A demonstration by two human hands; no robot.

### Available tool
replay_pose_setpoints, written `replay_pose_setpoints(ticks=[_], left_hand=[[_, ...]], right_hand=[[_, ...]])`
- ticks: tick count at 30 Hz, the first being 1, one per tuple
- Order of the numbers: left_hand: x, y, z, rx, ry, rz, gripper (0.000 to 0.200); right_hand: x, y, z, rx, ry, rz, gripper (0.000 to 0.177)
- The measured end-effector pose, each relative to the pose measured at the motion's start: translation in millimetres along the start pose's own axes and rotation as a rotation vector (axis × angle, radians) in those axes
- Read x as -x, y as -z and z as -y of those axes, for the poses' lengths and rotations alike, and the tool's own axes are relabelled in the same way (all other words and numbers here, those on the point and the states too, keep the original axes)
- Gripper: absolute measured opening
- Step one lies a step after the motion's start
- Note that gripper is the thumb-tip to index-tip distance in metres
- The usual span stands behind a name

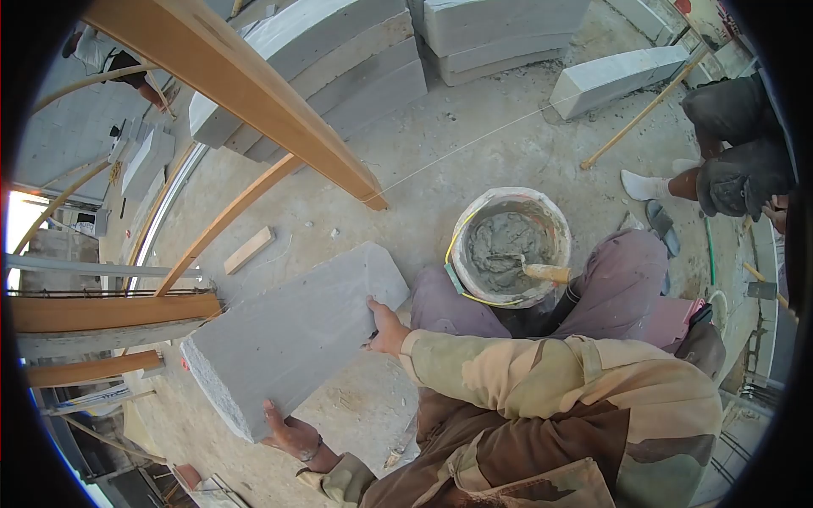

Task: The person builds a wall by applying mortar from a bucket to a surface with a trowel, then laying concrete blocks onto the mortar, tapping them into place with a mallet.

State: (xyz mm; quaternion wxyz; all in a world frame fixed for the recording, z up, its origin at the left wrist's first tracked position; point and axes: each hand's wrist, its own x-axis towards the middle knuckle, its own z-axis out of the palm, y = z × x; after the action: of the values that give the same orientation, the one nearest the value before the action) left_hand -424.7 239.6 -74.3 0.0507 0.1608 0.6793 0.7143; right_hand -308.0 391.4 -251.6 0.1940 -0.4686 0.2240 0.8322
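Observation:
A large grey lightweight concrete block (296, 317) is tilted in front of me, to the left of my knees. My left hand (292, 436) grips its lower edge near the rough end, thumb on the face and the other fingers hidden underneath. Higher up, my right hand (389, 328) clasps the block's right edge, also with its thumb over the face. Between my knees stands a white bucket (461, 254) of wet grey mortar (500, 237). A trowel with a wooden handle (546, 273) rests in the mortar.
A wooden post (254, 97) slants across the upper left, with a string (457, 152) running from it. Stacked blocks (347, 68) stand behind. A single block (622, 76) lies farther right, near another person's legs (737, 161). A short wood offcut (250, 250) lies on the floor.

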Motion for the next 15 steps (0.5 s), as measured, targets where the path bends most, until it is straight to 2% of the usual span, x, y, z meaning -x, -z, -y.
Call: replay_pose_setpoints(ticks=[2, 4, 5, 6, 7, 8, 10, 11, 13, 14, 15], left_hand=[[-15, 18, 11, 0.014, 0.039, -0.03, 0.08], [-23, 24, 14, 0.033, 0.076, -0.066, 0.081], [-28, 22, 10, -0.012, 0.177, -0.154, 0.086], [-34, 22, 7, -0.055, 0.276, -0.24, 0.091], [-39, 28, 6, -0.058, 0.264, -0.243, 0.091], [-42, 36, 9, -0.027, 0.334, -0.271, 0.092], [-51, 64, 28, -0.012, 0.49, -0.282, 0.095], [-55, 81, 38, -0.017, 0.489, -0.287, 0.095], [-60, 112, 57, -0.024, 0.757, -0.385, 0.094], [-58, 127, 70, -0.012, 0.83, -0.436, 0.096], [-52, 140, 81, 0.0, 0.902, -0.485, 0.097]], right_hand=[[-30, 10, -12, 0.059, 0.016, 0.069, 0.072], [-100, 32, -24, 0.787, 0.276, 0.026, 0.085], [-54, 54, -38, 0.791, 0.266, 0.035, 0.085], [-11, 36, -32, 1.164, 0.665, -0.086, 0.09], [31, -1, -27, 1.511, 1.086, -0.218, 0.096], [32, -1, -25, 1.506, 1.089, -0.211, 0.096], [24, 0, -21, 2.182, 1.539, 0.347, 0.112], [17, -1, -22, 2.181, 1.534, 0.353, 0.112], [1, -6, -25, 2.535, 1.564, 0.549, 0.1], [-9, -10, -23, 2.523, 1.575, 0.545, 0.1], [-21, -14, -22, 2.562, 1.676, 0.548, 0.091]])
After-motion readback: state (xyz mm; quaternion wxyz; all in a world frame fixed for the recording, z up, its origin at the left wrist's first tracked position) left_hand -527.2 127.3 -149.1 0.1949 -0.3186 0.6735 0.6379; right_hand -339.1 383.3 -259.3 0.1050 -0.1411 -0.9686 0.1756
